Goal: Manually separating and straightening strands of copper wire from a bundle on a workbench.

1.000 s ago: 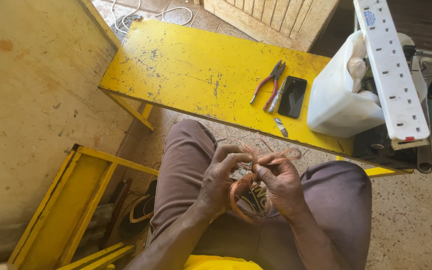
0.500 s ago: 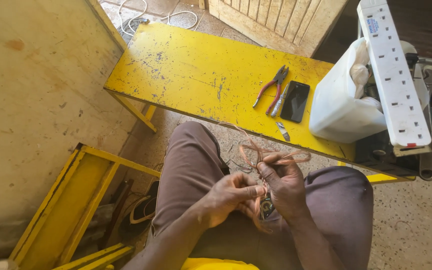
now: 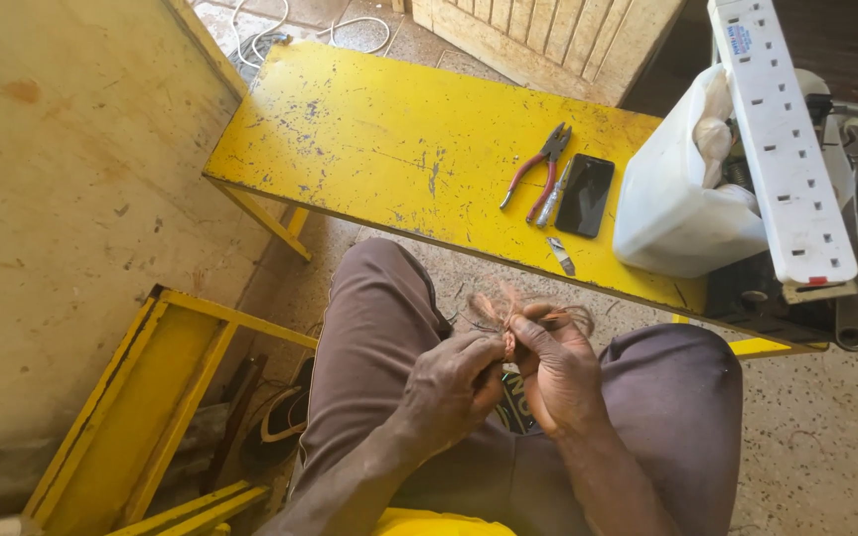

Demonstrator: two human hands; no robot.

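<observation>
Seated person's left hand and right hand meet above the lap, both pinched closed on a tangled bundle of thin copper wire sprouting upward between them.

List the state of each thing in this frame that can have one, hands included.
Left hand: closed on the copper wire, pinching it.
Right hand: closed on the same wire.
Copper wire: thin loose strands, bunched and sticking up between the hands.
Pliers: lying flat on the yellow bench, handles apart.
Phone: face up, screen dark.
Power strip: lying across the white container, sockets unused.
</observation>
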